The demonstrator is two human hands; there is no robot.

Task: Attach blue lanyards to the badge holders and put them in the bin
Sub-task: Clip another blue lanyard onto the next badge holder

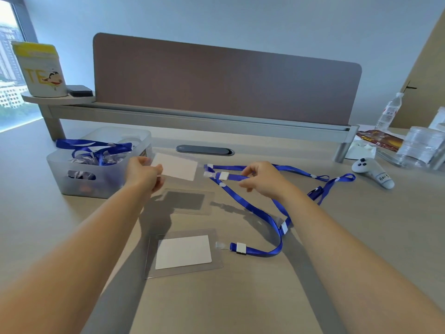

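Observation:
My left hand [144, 174] pinches the left edge of a clear badge holder with a white card [177, 168], lifted above the desk. My right hand [261, 179] grips a blue lanyard [248, 206] close to its white clip end [222, 175], which points toward the held holder's right edge. A second badge holder [184, 253] lies flat near me, with another blue lanyard's clip [240, 247] beside its right edge. The translucent bin [79, 186] at the left holds several blue lanyards with holders.
More blue lanyard loops [334, 180] trail to the right. A white controller [372, 171], clear plastic containers [421, 145] and a water bottle [390, 110] sit at the far right. A brown divider panel [226, 80] stands behind, with a cable slot [204, 150] below it.

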